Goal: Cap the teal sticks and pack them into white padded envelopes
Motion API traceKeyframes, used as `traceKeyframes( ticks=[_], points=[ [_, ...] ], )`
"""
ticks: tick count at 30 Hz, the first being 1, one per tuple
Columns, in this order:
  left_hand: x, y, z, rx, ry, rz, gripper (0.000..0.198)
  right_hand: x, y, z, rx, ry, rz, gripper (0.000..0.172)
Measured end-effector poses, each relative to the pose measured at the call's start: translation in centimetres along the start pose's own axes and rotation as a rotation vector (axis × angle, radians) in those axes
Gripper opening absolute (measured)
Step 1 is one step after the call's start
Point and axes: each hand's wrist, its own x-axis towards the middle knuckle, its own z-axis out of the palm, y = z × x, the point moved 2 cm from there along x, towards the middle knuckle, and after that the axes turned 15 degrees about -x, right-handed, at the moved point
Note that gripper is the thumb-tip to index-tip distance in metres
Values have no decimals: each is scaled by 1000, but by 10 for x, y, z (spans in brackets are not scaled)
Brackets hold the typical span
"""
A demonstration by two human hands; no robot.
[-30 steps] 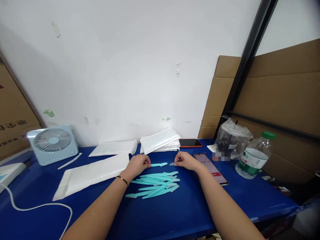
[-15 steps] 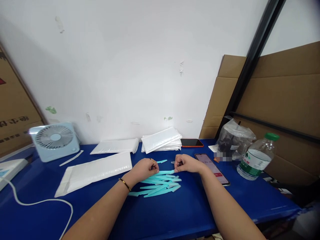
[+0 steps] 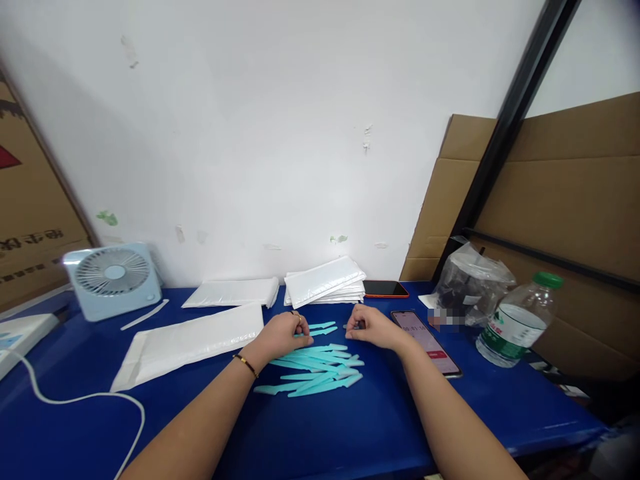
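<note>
— Hands first: what are they doing over the blue desk (image 3: pixel 350 427)?

— Both are working just past the heap of thin turquoise plastic knife-shaped pieces (image 3: pixel 313 370) lying mid-desk. The left hand (image 3: pixel 283 333) is curling its grip narrowly around one end of a single turquoise piece (image 3: pixel 320 328), which is sticking out toward the right. The right hand (image 3: pixel 370 327) is pinching something small at its fingertips (image 3: pixel 354 326); I cannot tell what it is.

— How are those pieces likely handling?

— I am judging them light, flat and fairly stiff, probably a bit slick, so they are sliding over each other easily. Taking one by the narrow handle end, thumb over forefinger, seems the safest hold; lifting from the middle of the heap is likely dragging neighbours along.

— And around the hands?

— A long white padded envelope (image 3: pixel 193 343) is lying left of the heap, and a phone with a lit screen (image 3: pixel 429 343) is resting right of the right hand. Farther right a clear plastic water bottle with a green cap (image 3: pixel 517 320) is standing. At the back, a stack of white envelopes (image 3: pixel 325 281) and a small pale-blue desk fan (image 3: pixel 114 279) are sitting near the wall.
</note>
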Motion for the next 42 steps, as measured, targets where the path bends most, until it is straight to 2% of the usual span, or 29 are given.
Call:
traceKeyframes(
  ticks=[3,8,10,13,16,18,22,25,29,34,36,38,42],
  points=[
    [-2,8,7,-3,-93,24,26,0,-17,8,-12,-105,-65,19],
    [1,6,11,9,-101,-19,17,1,-18,13,-31,-156,-82,15],
    [3,2,8,46,-72,-4,14,2,-9,10,-35,-129,-58,13],
    [5,-3,1,92,34,-38,15,1,9,3,-61,-19,57,8],
    [4,-2,-4,66,111,-71,19,-1,15,-3,-77,47,109,9],
    [1,3,-2,10,55,-42,25,-2,9,-3,-39,10,74,15],
    [-6,13,7,-68,-140,22,31,-8,-9,-1,-3,-204,-34,27],
    [-8,15,11,-61,-182,3,29,-10,-15,-2,4,-287,-75,28],
    [-4,9,9,-38,-162,-8,23,-8,-7,-2,35,-229,-51,26],
    [2,-7,-9,51,22,-56,16,-2,13,-6,-51,29,111,18],
    [2,-10,-13,49,75,-52,19,-1,13,-7,-86,87,120,18],
    [1,-7,-11,21,60,-10,25,-1,5,-4,-70,76,68,19],
    [-5,6,1,-6,-104,31,26,-3,-19,6,-25,-107,-80,18]
  ],
)
